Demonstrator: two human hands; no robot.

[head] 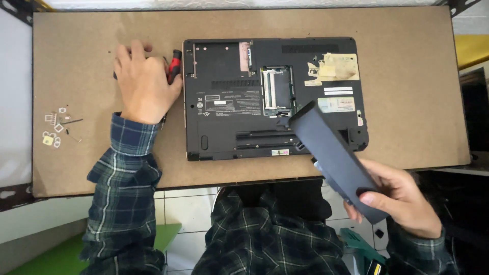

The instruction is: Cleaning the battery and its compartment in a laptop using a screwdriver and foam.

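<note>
Right hand: nearest, fingers clamped round the battery's near end.
Battery: long axis slanting away-left, far end over the laptop.
Left hand: palm down, closed over the screwdriver.

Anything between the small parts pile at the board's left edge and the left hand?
Head view: only bare board between the small parts and the left hand.

A brown board table carries a black laptop lying bottom-up near its middle. Just left of the laptop lies a red-handled screwdriver. Well left of the laptop, near the table's edge, sit small loose parts.
</note>
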